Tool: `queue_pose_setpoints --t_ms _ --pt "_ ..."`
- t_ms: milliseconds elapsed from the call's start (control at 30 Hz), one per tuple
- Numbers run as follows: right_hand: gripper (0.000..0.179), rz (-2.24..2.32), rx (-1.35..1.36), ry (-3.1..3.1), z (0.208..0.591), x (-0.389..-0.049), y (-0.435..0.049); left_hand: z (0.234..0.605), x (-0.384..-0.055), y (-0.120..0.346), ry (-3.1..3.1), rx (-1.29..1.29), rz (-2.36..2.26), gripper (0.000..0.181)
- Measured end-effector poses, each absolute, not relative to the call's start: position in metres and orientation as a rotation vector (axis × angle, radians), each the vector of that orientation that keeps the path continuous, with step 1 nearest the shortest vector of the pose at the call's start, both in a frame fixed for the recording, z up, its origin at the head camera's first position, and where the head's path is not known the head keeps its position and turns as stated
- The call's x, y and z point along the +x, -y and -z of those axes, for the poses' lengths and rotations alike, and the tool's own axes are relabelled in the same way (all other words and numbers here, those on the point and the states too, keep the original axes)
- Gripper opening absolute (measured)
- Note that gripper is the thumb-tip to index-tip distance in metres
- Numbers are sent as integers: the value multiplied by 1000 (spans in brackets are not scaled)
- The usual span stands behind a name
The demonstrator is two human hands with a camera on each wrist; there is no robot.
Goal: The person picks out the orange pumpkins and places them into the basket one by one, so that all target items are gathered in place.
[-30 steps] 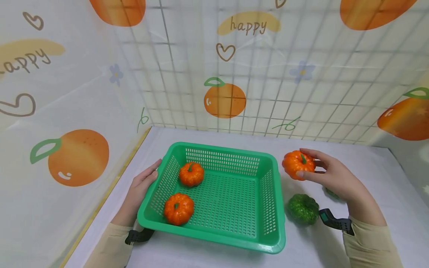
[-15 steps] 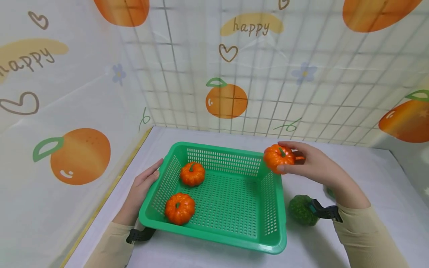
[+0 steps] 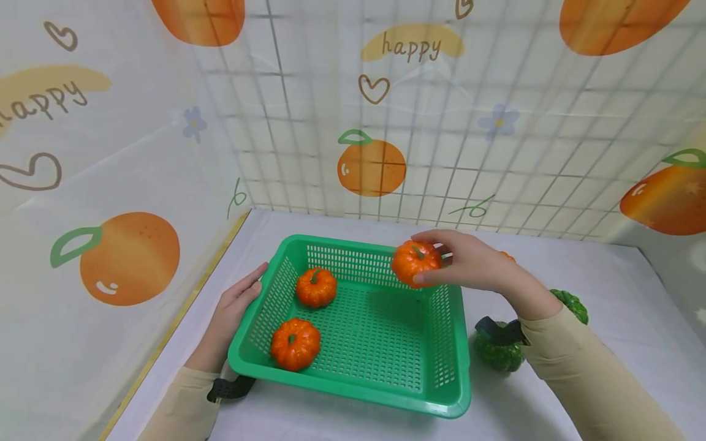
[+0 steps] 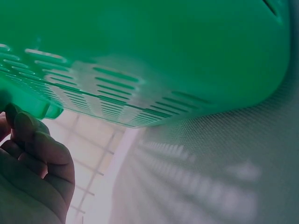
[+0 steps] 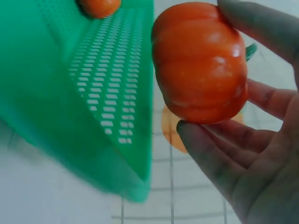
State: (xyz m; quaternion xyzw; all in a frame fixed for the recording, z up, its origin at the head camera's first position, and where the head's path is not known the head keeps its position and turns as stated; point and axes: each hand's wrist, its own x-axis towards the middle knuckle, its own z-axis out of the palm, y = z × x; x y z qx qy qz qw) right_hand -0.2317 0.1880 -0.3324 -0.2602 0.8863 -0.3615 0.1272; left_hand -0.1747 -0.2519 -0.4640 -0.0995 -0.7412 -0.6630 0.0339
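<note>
My right hand [image 3: 474, 263] holds a small orange pumpkin [image 3: 410, 264] with a green stem above the back right part of the green plastic basket [image 3: 353, 392]. In the right wrist view the thumb and fingers grip the sides of the pumpkin [image 5: 201, 65], apart from the basket wall. At the basket's left side, my left hand [image 3: 234, 309] holds the rim; the left wrist view shows its bent fingers [image 4: 51, 149] at the rim's underside. Inside the basket, two orange pumpkins, one at the back [image 3: 316, 288] and one at the front [image 3: 295, 345], lie along the left.
Right of the basket, a green pumpkin [image 3: 499, 356] sits partly under the right wrist strap. Another green pumpkin [image 3: 575, 306] lies farther right, partly behind the sleeve. A bit of orange [image 3: 508, 256] shows behind the right hand. A patterned curtain [image 3: 309, 122] stands behind the white table.
My right hand has carried the orange pumpkin leftward from beside the basket, across its right rim, to over its inside. The left hand and the basket have stayed in place.
</note>
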Motion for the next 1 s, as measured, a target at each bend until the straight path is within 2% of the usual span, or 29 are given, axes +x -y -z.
queue_pose_setpoints --t_ms 500,1000 --pt "79 736 -927 -2632 340 -244 -131 463 -174 252 2283 -313 2041 48" --pt "73 575 -940 -2588 374 -252 -103 462 -175 251 2298 -301 1994 47"
